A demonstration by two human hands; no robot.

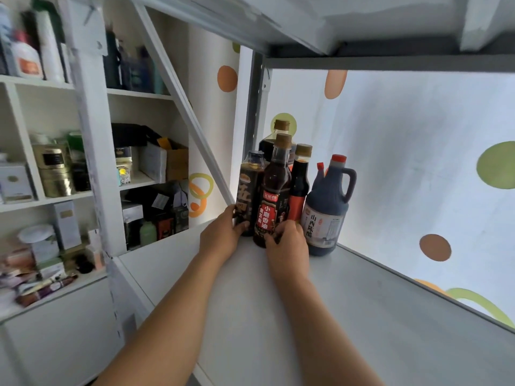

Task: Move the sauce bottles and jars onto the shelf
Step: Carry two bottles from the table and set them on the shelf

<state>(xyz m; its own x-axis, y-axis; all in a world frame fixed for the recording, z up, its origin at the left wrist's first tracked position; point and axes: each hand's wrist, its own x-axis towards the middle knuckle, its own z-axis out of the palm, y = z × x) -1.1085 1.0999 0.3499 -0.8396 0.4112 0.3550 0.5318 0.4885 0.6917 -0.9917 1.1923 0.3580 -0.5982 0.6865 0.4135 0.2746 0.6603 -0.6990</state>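
Observation:
Several sauce bottles stand upright in a cluster at the back left corner of the white shelf (362,316). My left hand (223,235) grips the base of a dark bottle with a black and gold label (249,190). My right hand (288,243) holds the bottom of a brown sesame oil bottle with a red label (274,190). Beside them stand a slim dark bottle with a red label (299,185) and a handled vinegar jug with a red cap (328,207). A larger dark bottle (274,143) stands behind, mostly hidden.
A translucent spotted curtain (418,162) backs the shelf. A grey metal post (256,107) rises at the corner and another shelf board (362,23) hangs overhead. To the left, a white cabinet (92,190) holds tins, boxes and small bottles.

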